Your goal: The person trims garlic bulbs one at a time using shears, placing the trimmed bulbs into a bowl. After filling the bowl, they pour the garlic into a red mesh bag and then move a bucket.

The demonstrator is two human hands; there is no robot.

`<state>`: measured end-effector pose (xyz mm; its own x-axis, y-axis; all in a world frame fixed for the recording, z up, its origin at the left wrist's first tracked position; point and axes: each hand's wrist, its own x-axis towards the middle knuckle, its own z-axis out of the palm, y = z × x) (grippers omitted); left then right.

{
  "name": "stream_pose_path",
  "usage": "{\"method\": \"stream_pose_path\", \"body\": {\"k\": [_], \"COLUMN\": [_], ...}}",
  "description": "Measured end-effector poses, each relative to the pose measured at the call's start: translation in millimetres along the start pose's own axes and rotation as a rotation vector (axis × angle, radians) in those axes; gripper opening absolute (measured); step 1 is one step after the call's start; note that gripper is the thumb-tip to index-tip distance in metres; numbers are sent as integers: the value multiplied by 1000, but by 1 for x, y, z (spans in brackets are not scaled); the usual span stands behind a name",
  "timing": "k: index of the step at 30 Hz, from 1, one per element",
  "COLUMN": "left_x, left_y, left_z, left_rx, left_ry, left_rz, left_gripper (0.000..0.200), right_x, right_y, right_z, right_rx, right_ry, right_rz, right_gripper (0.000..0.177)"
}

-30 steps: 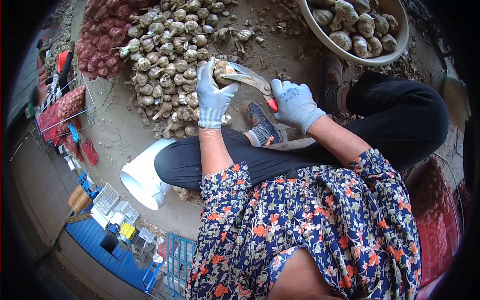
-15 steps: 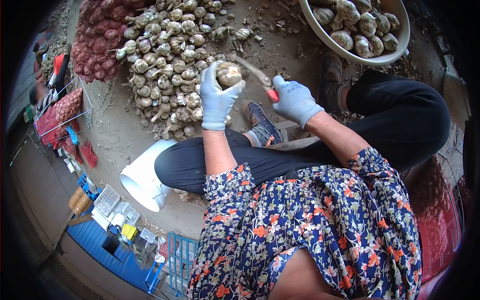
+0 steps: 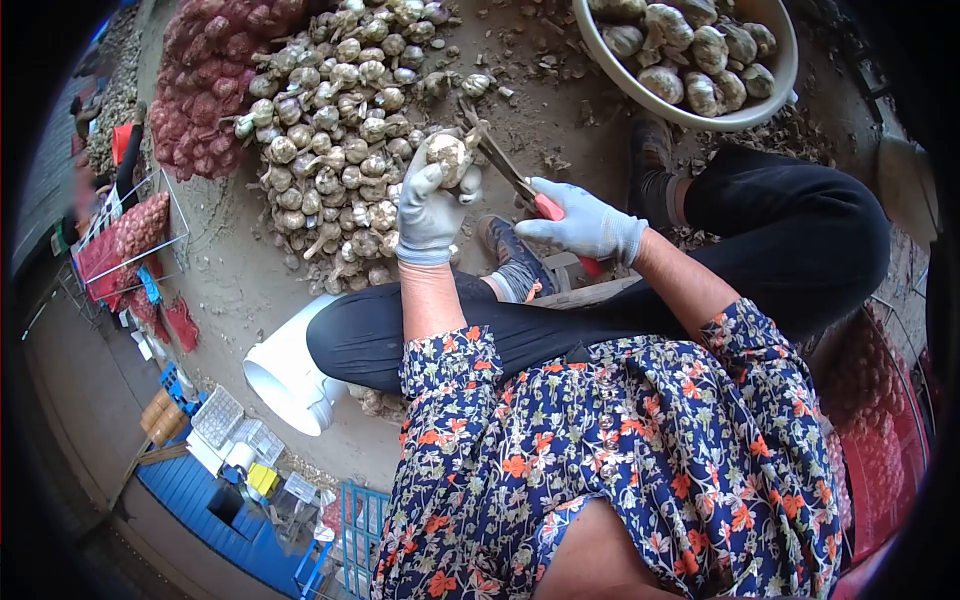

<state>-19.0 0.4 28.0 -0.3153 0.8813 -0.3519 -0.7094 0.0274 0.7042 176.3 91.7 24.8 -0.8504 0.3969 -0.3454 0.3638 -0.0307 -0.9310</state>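
Observation:
My left hand [image 3: 428, 215], in a pale grey glove, is wrapped round a garlic bulb [image 3: 447, 155] and holds it up over the garlic heap [image 3: 335, 150]. In my gloved right hand [image 3: 588, 222] is a pair of pruning shears [image 3: 508, 170] with red handles. Their blades point up and left, parted, right at the top of the bulb. The handles are spread, one showing above my fingers and one below the palm.
A cream basin [image 3: 690, 118] with several large garlic bulbs stands at upper right. Red mesh sacks [image 3: 205, 90] of garlic lie beside the heap. A white bucket [image 3: 290, 370] rests tilted by my left knee. Farther left are a wire-framed stand [image 3: 130, 240] and people.
The shears have opened and their blades have come to the bulb. My left hand has turned the bulb, and my right hand has loosened its fingers round the handles.

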Motion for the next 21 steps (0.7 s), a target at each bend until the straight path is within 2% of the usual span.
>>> {"method": "stream_pose_path", "body": {"k": [2, 3, 4, 6, 7, 8, 9, 11, 12, 14, 15, 16, 17, 18, 19, 20, 21], "left_x": [12, 20, 28, 54, 67, 83, 94, 125, 180, 183, 186, 204, 203, 198, 192, 177, 166], "left_y": [-7, -7, -9, 1, 2, 8, 5, -15, -67, -69, -73, -104, -102, -101, -97, -66, -43], "left_z": [-12, -10, -7, 21, 42, 65, 113, 176, 155, 225, 260, 265, 275, 276, 270, 256, 227], "left_rx": [-100, -97, -55, 124, 260, 459, 467, 622, 1063, 1356, 1495, 1617, 1716, 1400, 1367, 1313, 1323], "left_ry": [-4, -4, -8, 46, 214, 174, 229, -121, -184, -161, -126, -128, -120, -32, 49, 125, 125], "left_rz": [-91, -144, -138, -44, 61, 158, 294, 771, 466, 684, 800, 774, 638, 874, 1128, 1383, 1374], "left_gripper": [45, 39, 34, 33, 35, 40, 41, 40, 41, 40, 40, 47, 45, 44, 39, 37, 37], "right_x": [2, 0, -1, -3, 0, 1, 0, 4, 8, 4, 23, 38, 33, 29, 21, 10, -1], "right_y": [-6, 2, 9, 16, 26, 30, 34, 55, 82, 180, 165, 151, 177, 177, 174, 160, 145], "right_z": [-14, -11, -12, -13, -10, -12, -13, -3, 18, 60, 49, 35, 49, 51, 57, 59, 57], "right_rx": [-146, -110, -139, -14, 292, 291, 385, 480, 686, 644, 158, -368, -200, -204, 41, 285, 522], "right_ry": [-123, -26, 19, 142, 156, 154, 227, 297, 259, -191, -119, -16, 104, 82, 90, 103, 114], "right_rz": [107, 8, 54, 257, 433, 436, 492, 575, 453, 118, 574, 986, 790, 788, 655, 518, 381], "right_gripper": [60, 42, 36, 30, 25, 25, 24, 22, 24, 34, 32, 38, 49, 49, 44, 39, 37]}}
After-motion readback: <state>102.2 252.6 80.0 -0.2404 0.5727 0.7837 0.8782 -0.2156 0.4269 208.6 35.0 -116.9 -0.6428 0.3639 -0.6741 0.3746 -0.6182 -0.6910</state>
